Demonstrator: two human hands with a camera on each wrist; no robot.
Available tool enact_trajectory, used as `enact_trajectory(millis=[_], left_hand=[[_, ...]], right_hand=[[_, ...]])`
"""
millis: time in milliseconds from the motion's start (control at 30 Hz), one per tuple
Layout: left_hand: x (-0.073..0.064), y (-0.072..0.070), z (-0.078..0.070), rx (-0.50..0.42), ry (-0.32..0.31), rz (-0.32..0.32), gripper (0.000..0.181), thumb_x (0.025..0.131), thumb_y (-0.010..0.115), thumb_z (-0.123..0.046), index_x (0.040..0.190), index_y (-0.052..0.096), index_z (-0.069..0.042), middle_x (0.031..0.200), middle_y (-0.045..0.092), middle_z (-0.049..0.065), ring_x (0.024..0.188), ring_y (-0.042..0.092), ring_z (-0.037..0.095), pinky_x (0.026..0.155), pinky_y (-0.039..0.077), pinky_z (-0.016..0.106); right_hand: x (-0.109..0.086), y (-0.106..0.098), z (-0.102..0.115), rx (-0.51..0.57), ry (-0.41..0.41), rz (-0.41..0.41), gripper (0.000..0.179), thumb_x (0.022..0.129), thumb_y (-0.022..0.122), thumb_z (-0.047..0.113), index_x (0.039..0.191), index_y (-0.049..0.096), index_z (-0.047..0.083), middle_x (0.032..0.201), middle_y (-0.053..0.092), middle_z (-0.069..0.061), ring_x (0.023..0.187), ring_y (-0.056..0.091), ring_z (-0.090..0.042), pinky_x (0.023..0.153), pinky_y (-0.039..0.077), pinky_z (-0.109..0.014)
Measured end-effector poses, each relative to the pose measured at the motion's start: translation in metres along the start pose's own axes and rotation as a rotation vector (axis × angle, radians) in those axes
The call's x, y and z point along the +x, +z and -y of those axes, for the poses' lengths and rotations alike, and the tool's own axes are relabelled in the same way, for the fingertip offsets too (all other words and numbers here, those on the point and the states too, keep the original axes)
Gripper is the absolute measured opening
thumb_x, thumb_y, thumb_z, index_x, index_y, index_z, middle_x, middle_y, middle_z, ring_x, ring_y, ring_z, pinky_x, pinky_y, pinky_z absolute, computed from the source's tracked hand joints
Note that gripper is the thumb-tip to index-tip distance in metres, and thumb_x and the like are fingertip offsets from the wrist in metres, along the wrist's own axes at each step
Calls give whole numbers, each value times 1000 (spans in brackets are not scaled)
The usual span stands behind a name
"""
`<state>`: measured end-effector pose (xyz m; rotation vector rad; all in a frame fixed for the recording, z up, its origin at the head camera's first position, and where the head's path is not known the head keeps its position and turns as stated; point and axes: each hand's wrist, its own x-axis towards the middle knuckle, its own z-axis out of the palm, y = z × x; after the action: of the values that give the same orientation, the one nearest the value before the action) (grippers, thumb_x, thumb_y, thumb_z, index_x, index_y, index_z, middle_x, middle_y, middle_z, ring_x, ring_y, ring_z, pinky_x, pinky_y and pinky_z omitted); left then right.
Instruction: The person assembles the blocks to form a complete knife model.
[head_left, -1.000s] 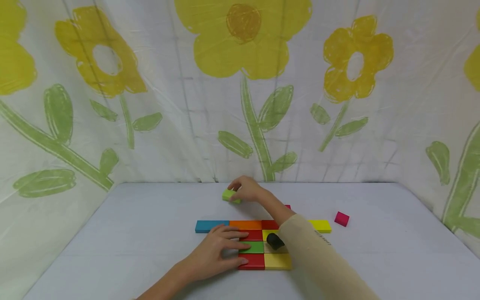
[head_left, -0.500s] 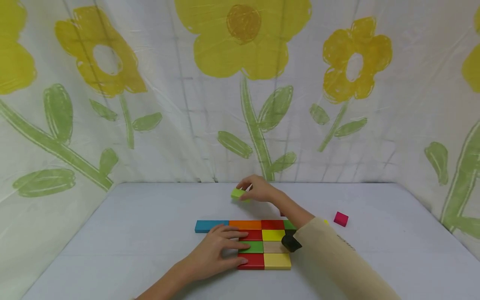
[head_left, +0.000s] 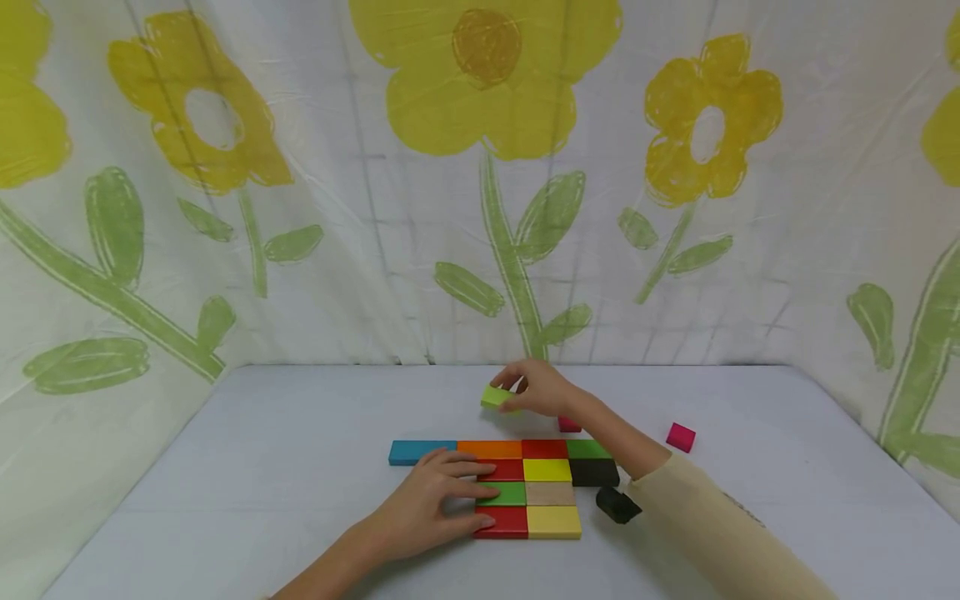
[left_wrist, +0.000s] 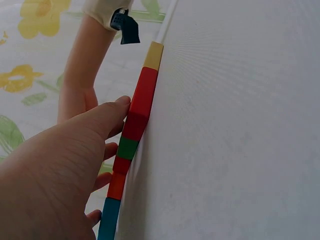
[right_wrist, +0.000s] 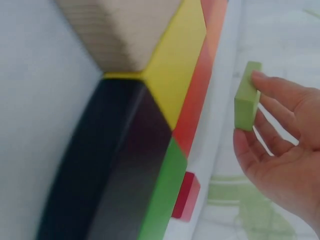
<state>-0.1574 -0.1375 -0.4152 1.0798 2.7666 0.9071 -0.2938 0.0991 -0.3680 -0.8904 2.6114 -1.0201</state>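
My right hand (head_left: 543, 390) pinches a light green block (head_left: 493, 397) between thumb and fingers, above the table behind the laid-out blocks. In the right wrist view the same green block (right_wrist: 246, 97) is held by its ends. My left hand (head_left: 427, 508) lies palm down with spread fingers. Its fingertips touch the red block (head_left: 513, 523) in front, the green block (head_left: 512, 493) and the red block (head_left: 502, 471) behind it. These belong to a flat group with a tan block (head_left: 553, 522), a wooden block (head_left: 550, 494), a yellow block (head_left: 547, 470) and a black block (head_left: 596, 472).
The back row holds a blue block (head_left: 422, 452), an orange block (head_left: 490, 450), a red block (head_left: 544, 449) and a dark green block (head_left: 588, 449). One pink block (head_left: 570, 424) lies behind it, another pink block (head_left: 681, 437) to the right. A flower-printed curtain (head_left: 360, 275) borders the table.
My right hand has carried the light green block rightward, dipping slightly in the last half second. The right forearm swung right, uncovering the black block. The left hand stayed in place.
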Motion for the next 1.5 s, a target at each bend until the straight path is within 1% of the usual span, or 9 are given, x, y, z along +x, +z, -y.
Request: enact_trajectory(millis=[133,300,533,800,1067,1300,1500], left_hand=[[0,-1,0,4,3,-2,36,99,73,-46,130,78,-27,144,67,-7,137,57,22,118,33,69],[-1,-1,1,8,12,-14,36,99,73,-46,130,78,-27,144,67,-7,136,57,22,118,33,69],[-1,-1,2,7,21,-24,35,99,73,-45,129,78,-26,144,67,-7,137,57,22,118,33,68],[-1,-1,1,0,9,-16,36,99,73,-46,129,78,-26,144,66,-7,136,57,22,119,32,68],[-1,0,1,-9,9,-22,36,99,73,-47,128,78,-26,144,66,-8,137,56,21,120,31,68],[-1,0,2,-10,-3,-16,38,99,73,-48,130,78,-27,144,66,-8,137,56,20,120,31,68],[0,1,1,-7,-9,-9,38,99,73,-49,130,78,-27,144,66,-8,137,56,20,120,31,69]], right_hand=[[-11,-2,-2,-19,-49,6,34,92,82,13,124,75,1,117,75,-12,103,70,-26,91,61,-35],[-26,-4,-4,-12,-67,16,35,93,82,14,124,75,1,116,75,-11,98,69,-22,92,60,-35],[-46,-2,-6,-22,-98,27,35,92,81,13,123,74,0,114,74,-11,95,67,-19,87,59,-31],[-73,-1,-6,11,-64,15,33,93,80,16,123,75,4,110,72,-5,93,59,-15,79,56,-24],[-98,-5,-9,15,-106,7,33,95,79,19,124,75,5,117,75,-4,95,59,-11,85,55,-26],[-119,-12,-8,25,-80,16,32,95,79,19,125,75,8,120,75,-2,102,62,-13,87,57,-27],[-138,-16,-11,44,-94,11,34,95,80,21,126,73,8,120,74,-1,101,62,-10,86,57,-27]])
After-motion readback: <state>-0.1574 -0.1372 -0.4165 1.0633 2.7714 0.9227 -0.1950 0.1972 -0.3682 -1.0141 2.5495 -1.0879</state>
